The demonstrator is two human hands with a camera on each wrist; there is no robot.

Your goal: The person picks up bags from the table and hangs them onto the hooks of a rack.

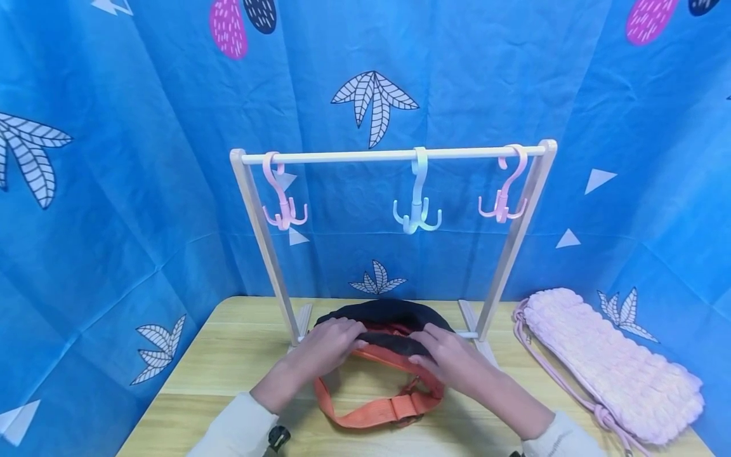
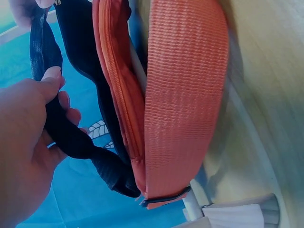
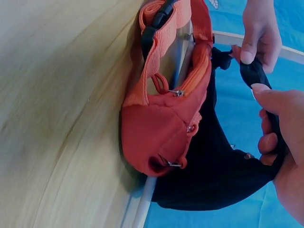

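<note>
An orange waist bag (image 3: 156, 128) with zips and an orange webbing strap (image 1: 371, 414) lies on the table. Close behind it is a black bag (image 3: 199, 175), whose dark fabric strap (image 2: 71, 142) is held up between both hands. My left hand (image 1: 331, 348) grips this strap on one side, thumb on top and fingers curled round it. On the other side my right hand (image 1: 454, 358) holds the same strap with its fingers wrapped underneath. In the right wrist view the hands are close together along the strap. The orange strap loops toward me, touched by neither hand.
Behind the bags stands a rack (image 1: 516, 247) with a white bar. On the bar hang a pink hook (image 1: 283, 206), a light blue hook (image 1: 417, 203) and another pink hook (image 1: 502, 200). A fluffy pink bag (image 1: 608, 362) with a cord lies at right. Blue patterned cloth surrounds the table.
</note>
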